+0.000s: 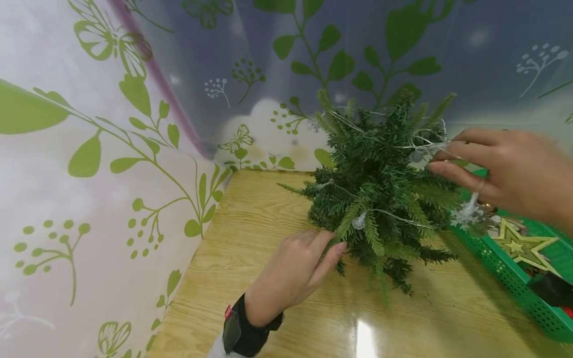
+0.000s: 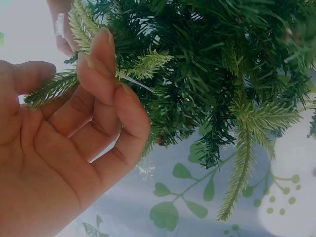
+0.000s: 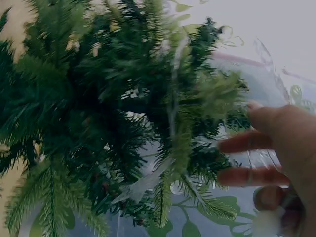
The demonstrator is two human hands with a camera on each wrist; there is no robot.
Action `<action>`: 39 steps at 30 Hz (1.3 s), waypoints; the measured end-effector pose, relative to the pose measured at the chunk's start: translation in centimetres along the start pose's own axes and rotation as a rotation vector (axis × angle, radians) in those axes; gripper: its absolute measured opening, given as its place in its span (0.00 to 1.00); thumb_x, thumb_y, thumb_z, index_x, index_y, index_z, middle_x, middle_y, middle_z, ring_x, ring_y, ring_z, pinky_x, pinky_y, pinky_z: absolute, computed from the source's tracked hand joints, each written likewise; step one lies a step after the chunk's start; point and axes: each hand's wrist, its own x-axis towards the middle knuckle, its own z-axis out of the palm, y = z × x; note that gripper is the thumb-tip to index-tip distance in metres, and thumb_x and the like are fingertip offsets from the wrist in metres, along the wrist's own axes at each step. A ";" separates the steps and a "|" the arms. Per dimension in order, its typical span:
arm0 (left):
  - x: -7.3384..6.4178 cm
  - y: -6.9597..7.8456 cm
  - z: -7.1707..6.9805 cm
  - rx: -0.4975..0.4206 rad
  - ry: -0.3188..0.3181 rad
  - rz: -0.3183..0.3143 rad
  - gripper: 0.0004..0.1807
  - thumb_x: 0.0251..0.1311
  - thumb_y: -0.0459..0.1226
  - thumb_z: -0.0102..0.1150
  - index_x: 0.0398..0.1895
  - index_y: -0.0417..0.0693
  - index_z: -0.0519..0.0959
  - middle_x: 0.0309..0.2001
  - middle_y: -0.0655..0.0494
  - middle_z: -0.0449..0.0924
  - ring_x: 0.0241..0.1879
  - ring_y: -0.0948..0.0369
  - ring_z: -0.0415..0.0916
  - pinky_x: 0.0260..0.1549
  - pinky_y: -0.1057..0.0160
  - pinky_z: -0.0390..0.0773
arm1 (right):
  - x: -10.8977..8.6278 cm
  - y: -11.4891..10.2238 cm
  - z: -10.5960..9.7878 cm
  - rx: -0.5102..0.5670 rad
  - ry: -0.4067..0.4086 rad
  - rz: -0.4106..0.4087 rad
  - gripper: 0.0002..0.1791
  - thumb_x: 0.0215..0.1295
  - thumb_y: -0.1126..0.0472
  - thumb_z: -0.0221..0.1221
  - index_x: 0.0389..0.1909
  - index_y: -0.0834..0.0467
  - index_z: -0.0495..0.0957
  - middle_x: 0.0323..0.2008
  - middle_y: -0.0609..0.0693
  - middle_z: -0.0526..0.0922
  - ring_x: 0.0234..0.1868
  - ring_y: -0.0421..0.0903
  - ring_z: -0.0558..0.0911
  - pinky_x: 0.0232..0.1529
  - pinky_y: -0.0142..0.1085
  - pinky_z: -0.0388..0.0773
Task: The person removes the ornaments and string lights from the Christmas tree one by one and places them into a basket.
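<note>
A small artificial Christmas tree (image 1: 380, 164) stands on the wooden table, with a clear string of lights (image 1: 398, 217) running around its branches. My left hand (image 1: 300, 268) is at the tree's lower front left. In the left wrist view its fingers curl round a green branch (image 2: 54, 89), and a bit of clear wire shows by the fingertips. At the tree's upper right, my right hand (image 1: 506, 169) holds loops of the clear wire. A snowflake light (image 1: 467, 214) dangles below that hand. The right wrist view is blurred, with wire strands (image 3: 274, 69) near the fingers.
A green perforated basket (image 1: 497, 263) is to the right of the tree, holding a gold star (image 1: 521, 243) and other decorations. Leaf-printed sheets (image 1: 103, 199) stand to the left and behind. The wooden table (image 1: 215, 278) reflects a bright light at the front.
</note>
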 end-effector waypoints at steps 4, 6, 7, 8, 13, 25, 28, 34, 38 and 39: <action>-0.1 0.0 0.0 0.004 0.004 0.001 0.11 0.74 0.40 0.46 0.36 0.47 0.76 0.20 0.63 0.68 0.19 0.68 0.64 0.22 0.70 0.67 | -0.1 -0.7 0.5 -0.140 0.075 0.036 0.47 0.70 0.29 0.27 0.31 0.62 0.83 0.42 0.65 0.81 0.13 0.57 0.76 0.09 0.45 0.65; -0.1 0.0 0.1 0.014 0.003 0.007 0.12 0.74 0.41 0.45 0.35 0.48 0.75 0.20 0.63 0.67 0.19 0.68 0.63 0.22 0.70 0.65 | -0.2 -0.9 0.9 -0.153 0.092 0.056 0.47 0.71 0.30 0.27 0.31 0.63 0.83 0.50 0.67 0.79 0.12 0.57 0.74 0.07 0.40 0.59; -0.1 0.0 0.1 0.016 0.001 0.009 0.12 0.74 0.41 0.45 0.34 0.48 0.75 0.20 0.63 0.67 0.18 0.68 0.62 0.22 0.70 0.65 | -0.3 -0.9 1.1 -0.140 0.094 0.068 0.47 0.71 0.30 0.27 0.31 0.64 0.83 0.54 0.67 0.77 0.11 0.55 0.73 0.08 0.38 0.58; -0.1 0.0 0.1 0.016 -0.003 0.009 0.12 0.74 0.42 0.45 0.34 0.48 0.75 0.20 0.63 0.66 0.18 0.68 0.62 0.22 0.70 0.64 | -0.4 -1.0 1.3 -0.118 0.095 0.082 0.47 0.71 0.30 0.28 0.31 0.64 0.84 0.58 0.66 0.74 0.10 0.53 0.73 0.09 0.37 0.58; 0.0 0.1 0.2 -0.001 -0.015 0.004 0.12 0.74 0.41 0.45 0.34 0.47 0.75 0.21 0.63 0.68 0.19 0.68 0.63 0.23 0.69 0.65 | -0.8 -1.2 1.9 0.202 0.090 0.186 0.23 0.73 0.47 0.53 0.29 0.61 0.85 0.71 0.52 0.62 0.14 0.34 0.63 0.18 0.31 0.60; 0.0 0.0 0.3 -0.010 -0.011 0.007 0.14 0.75 0.42 0.43 0.31 0.49 0.72 0.18 0.65 0.61 0.17 0.69 0.57 0.22 0.71 0.60 | -0.1 1.8 2.5 2.576 0.085 0.207 0.25 0.80 0.57 0.35 0.23 0.67 0.63 0.73 0.56 0.57 0.24 0.49 0.58 0.27 0.40 0.59; 0.0 0.0 0.3 -0.012 -0.016 0.004 0.14 0.76 0.42 0.42 0.30 0.49 0.71 0.18 0.64 0.60 0.17 0.68 0.57 0.22 0.72 0.60 | 0.0 1.2 2.6 2.656 0.064 0.188 0.21 0.80 0.57 0.36 0.30 0.67 0.65 0.69 0.58 0.61 0.28 0.52 0.61 0.34 0.44 0.64; 0.1 0.0 0.3 -0.016 -0.017 -0.002 0.17 0.77 0.44 0.38 0.31 0.49 0.72 0.19 0.64 0.63 0.17 0.69 0.59 0.21 0.72 0.62 | 1.5 -0.2 2.8 2.539 -0.078 0.083 0.23 0.80 0.56 0.28 0.41 0.69 0.67 0.54 0.62 0.72 0.30 0.51 0.59 0.36 0.42 0.59; 0.1 0.1 0.2 -0.024 -0.021 -0.010 0.14 0.76 0.43 0.42 0.31 0.49 0.72 0.19 0.64 0.63 0.17 0.69 0.59 0.21 0.72 0.61 | 2.6 -0.5 3.0 2.134 -0.177 -0.032 0.22 0.79 0.66 0.25 0.45 0.70 0.69 0.44 0.59 0.75 0.25 0.48 0.58 0.26 0.38 0.54; 0.1 0.1 0.2 -0.030 -0.021 -0.013 0.13 0.75 0.43 0.43 0.32 0.49 0.72 0.19 0.64 0.63 0.17 0.69 0.59 0.21 0.72 0.61 | 2.8 -0.5 3.0 1.960 -0.183 -0.028 0.21 0.78 0.69 0.25 0.43 0.69 0.69 0.38 0.56 0.75 0.24 0.47 0.57 0.25 0.37 0.54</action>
